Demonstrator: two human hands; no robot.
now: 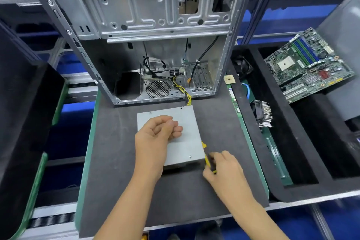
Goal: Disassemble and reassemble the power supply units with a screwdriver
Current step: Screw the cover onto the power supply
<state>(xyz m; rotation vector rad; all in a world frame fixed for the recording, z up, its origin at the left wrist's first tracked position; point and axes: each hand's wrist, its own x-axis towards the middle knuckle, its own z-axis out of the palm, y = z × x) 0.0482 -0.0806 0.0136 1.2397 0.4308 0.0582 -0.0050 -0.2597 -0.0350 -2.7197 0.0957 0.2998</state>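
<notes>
A grey metal power supply unit (183, 142) lies flat on the dark mat (116, 171) in front of me. Its yellow and black wires (186, 95) run back into the open case. My left hand (155, 138) rests on the unit's lid with the fingers curled shut; I cannot tell if something small is inside them. My right hand (222, 169) grips a yellow and black screwdriver (206, 159) at the unit's right front corner, mostly hidden by the fingers. A screw (190, 157) sits in the lid near that corner.
The open metal computer case (155, 25) stands upright just behind the unit. To the right, a black foam tray (292, 142) holds a motherboard (307, 64), a heatsink (264, 113) and a fan (241, 65). Black foam blocks (23, 103) stand on the left.
</notes>
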